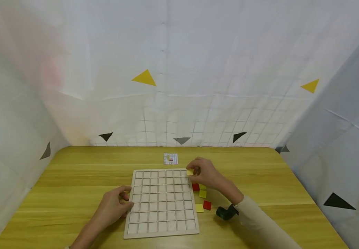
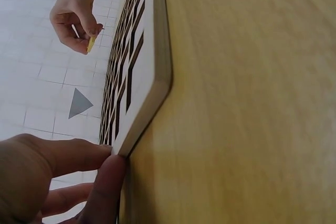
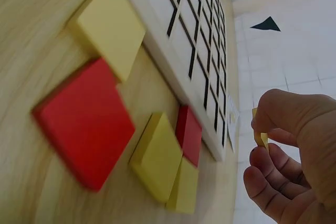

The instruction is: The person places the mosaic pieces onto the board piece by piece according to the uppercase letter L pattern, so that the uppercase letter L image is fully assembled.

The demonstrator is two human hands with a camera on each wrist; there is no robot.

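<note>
My right hand (image 1: 205,172) pinches a yellow square tile (image 3: 259,129) between thumb and fingertips, over the far right corner of the board in the head view. A pale wooden grid board (image 1: 162,234) with rows of square recesses lies flat on the table. At the board's left edge rests my left hand (image 1: 113,204), thumb and forefinger touching the rim a little apart. Close by the board's right side lie a red tile (image 3: 86,124), another red tile (image 3: 189,136), and several yellow tiles (image 3: 109,29).
A small printed card (image 1: 170,158) with a coloured grid lies behind the board. A dark green curved object (image 1: 226,212) sits by the right sleeve. White sheeting (image 1: 179,114) with triangle marks stands behind the wooden table (image 1: 83,162).
</note>
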